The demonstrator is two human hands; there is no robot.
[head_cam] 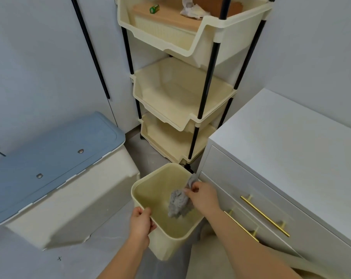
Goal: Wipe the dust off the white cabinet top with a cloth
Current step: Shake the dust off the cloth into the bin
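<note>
Centrally, grips the near rim of a cream rectangular plastic bin (160, 248) with the left hand (141, 220), fingers curled over the edge. Pinches a crumpled grey cloth (178, 204) in the right hand (203, 196), dangling it into the bin's open mouth, beside and below the flat white cabinet top (291, 141) with gold bar handles (265, 216). Faces a cream three-tier plastic rack (182, 97) behind.

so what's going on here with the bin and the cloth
A person grips the near rim of a cream bin with the left hand. The right hand pinches a grey cloth that hangs into the bin's opening. The white cabinet stands just to the right, and the cloth is not on its top yet.
</note>
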